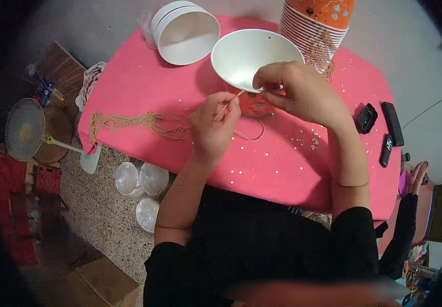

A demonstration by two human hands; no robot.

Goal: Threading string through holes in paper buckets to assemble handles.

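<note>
A paper bucket (249, 51), white inside and orange outside, tilts on the pink-covered table, its mouth facing me. A small punched hole shows near its far rim. My left hand (213, 123) pinches a thin tan cord (224, 109) between thumb and fingertips, the cord's end pointing toward the bucket's near rim. A loop of cord trails below the bucket. With thumb and fingers closed on that near rim, my right hand (300, 94) holds the bucket from the right; its fingertips are partly hidden. More tan cords (134, 122) lie in a loose bundle at left.
A stack of orange buckets (313, 38) with cords hanging from it stands back right; white nested buckets (188, 38) lie back left. Small punched dots (308, 140) litter the pink table (180, 158). Black objects (386, 150) lie at right. Buckets (147, 215) and a fan (25, 128) are off left.
</note>
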